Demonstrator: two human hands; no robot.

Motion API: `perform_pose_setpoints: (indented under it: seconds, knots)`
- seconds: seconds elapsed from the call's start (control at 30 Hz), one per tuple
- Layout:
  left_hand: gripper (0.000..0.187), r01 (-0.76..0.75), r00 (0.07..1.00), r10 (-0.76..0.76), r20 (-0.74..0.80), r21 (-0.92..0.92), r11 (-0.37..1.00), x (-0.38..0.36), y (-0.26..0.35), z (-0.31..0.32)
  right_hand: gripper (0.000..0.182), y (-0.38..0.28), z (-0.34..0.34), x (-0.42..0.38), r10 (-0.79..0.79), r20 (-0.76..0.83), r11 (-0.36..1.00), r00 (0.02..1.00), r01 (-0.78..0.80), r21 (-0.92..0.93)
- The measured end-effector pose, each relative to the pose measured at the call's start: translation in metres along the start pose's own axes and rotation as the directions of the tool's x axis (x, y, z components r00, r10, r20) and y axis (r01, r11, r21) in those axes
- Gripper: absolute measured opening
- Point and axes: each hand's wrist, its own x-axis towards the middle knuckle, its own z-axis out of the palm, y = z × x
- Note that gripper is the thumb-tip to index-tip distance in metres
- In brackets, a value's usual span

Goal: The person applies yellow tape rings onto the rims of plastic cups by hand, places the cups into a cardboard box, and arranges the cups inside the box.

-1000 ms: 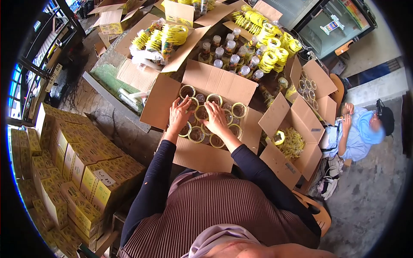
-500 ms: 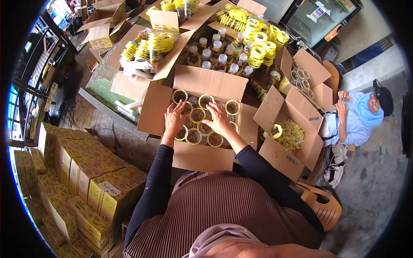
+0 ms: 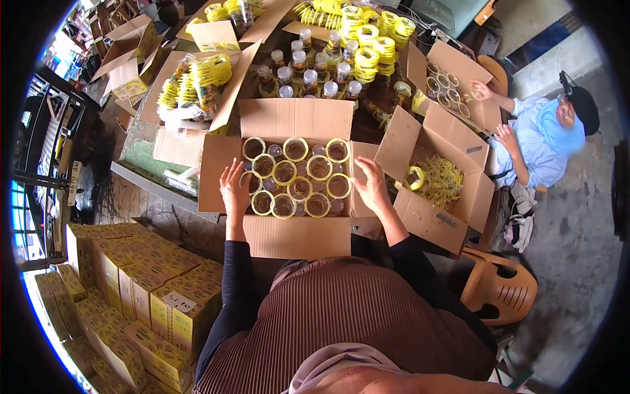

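In front of me stands an open cardboard box [image 3: 300, 238] filled with rows of clear round containers [image 3: 299, 188] with yellow-green rims. Smaller clear round tops show in the gaps between them. My left hand [image 3: 235, 190] is over the box's left side, fingers stretched out beside the leftmost containers. On the opposite side, my right hand [image 3: 372, 186] is spread by the right flap, its fingertips near the edge of the box. Neither hand holds anything.
Capped jars [image 3: 310, 80] and stacked yellow rings [image 3: 375, 51] stand behind the box. To the right are a carton of yellow scraps [image 3: 438, 184], another carton of containers [image 3: 459, 82] and a seated co-worker [image 3: 535, 141]. Printed cartons [image 3: 157, 282] are piled at lower left.
My hands have drawn apart from over the middle containers to the two sides of the box. The view has shifted, and the co-worker's hand now reaches to the far right carton.
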Motion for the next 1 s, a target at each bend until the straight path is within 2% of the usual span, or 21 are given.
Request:
perform_pose_setpoints:
  seconds: [0.17,0.33,0.47,0.53,0.6,0.67,0.77,0.87,1.0]
  knots:
    - [0.036,0.029,0.999,-0.029,-0.016,0.001,1.000,-0.015,0.010,-0.005,0.057,0.018,-0.029,-0.024,0.109,-0.040,0.994,0.993,-0.108,0.036]
    - [0.035,0.055,0.998,-0.056,-0.030,-0.021,0.998,-0.035,0.033,-0.003,0.064,0.024,-0.058,-0.042,0.233,0.016,0.953,0.972,-0.231,0.197]
    - [0.035,0.076,0.997,-0.076,-0.016,0.011,0.997,-0.053,0.054,0.001,0.069,0.044,-0.077,-0.062,0.253,0.037,0.935,0.967,-0.254,0.249]
    - [0.037,0.101,0.995,-0.101,-0.008,0.039,0.994,-0.062,0.068,0.003,0.070,0.076,-0.071,-0.079,0.181,0.009,0.945,0.983,-0.176,0.275]
    - [0.038,0.094,0.995,-0.095,0.013,0.072,0.993,-0.069,0.076,0.009,0.070,0.092,-0.075,-0.085,0.232,0.031,0.898,0.972,-0.227,0.377]
    - [0.040,0.067,0.998,-0.068,0.009,0.120,0.991,-0.074,0.083,0.020,0.068,0.093,-0.083,-0.090,0.196,0.025,0.910,0.980,-0.192,0.367]
    - [0.037,0.033,0.999,-0.034,0.006,0.133,0.991,-0.063,0.089,0.033,0.065,0.077,-0.104,-0.085,0.183,0.040,0.961,0.982,-0.187,0.202]
    - [0.032,-0.058,0.997,0.065,-0.051,0.121,0.991,-0.028,0.096,0.045,0.062,0.061,-0.115,-0.078,0.208,0.079,0.960,0.975,-0.219,0.176]
    - [0.025,-0.062,0.996,0.069,-0.050,0.138,0.989,0.021,0.096,0.062,0.062,0.057,-0.119,-0.077,0.176,0.045,0.964,0.983,-0.181,0.193]
